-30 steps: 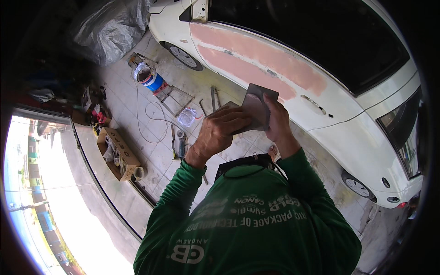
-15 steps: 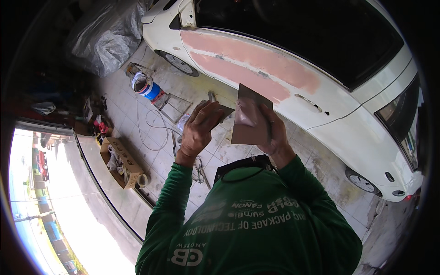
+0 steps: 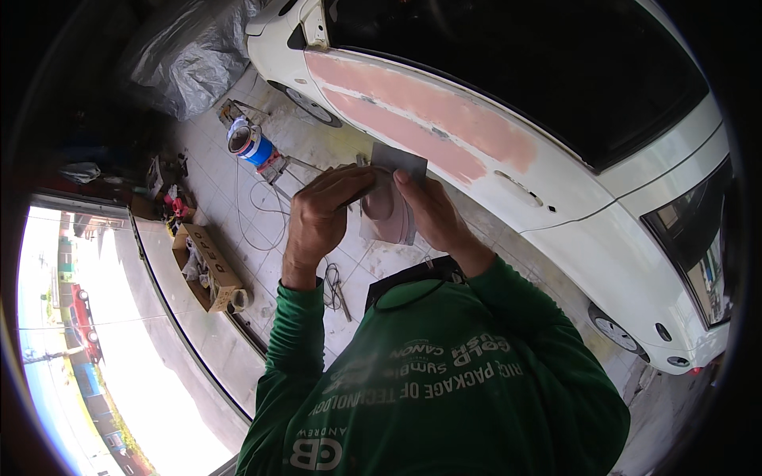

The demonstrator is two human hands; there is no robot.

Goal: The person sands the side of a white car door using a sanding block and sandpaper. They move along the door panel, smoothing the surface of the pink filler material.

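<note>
My right hand (image 3: 440, 220) grips a thin, flat grey plate (image 3: 399, 159) by its right side, thumb on top. Pink filler paste (image 3: 386, 228) is spread over the plate's lower part. My left hand (image 3: 317, 218) is closed on a flat spreader, seen nearly edge-on and mostly hidden by the fingers. It meets the plate's left side, over the paste. Beyond my hands stands a white car (image 3: 559, 234). Its door carries broad matte pink filler patches (image 3: 452, 127), above and to the left of the door handle.
A blue can (image 3: 255, 149) stands on a metal stand (image 3: 295, 170) at the far left. A thin hose loops over the tiled floor. Farther left are a cardboard box (image 3: 214, 274) of oddments and an open, bright doorway. Silvery plastic sheeting (image 3: 186, 79) lies by the car's front.
The plate has moved left and turned in my right hand. My left hand has brought the spreader onto it, and the paste now looks flatter. The whole view has shifted slightly.
</note>
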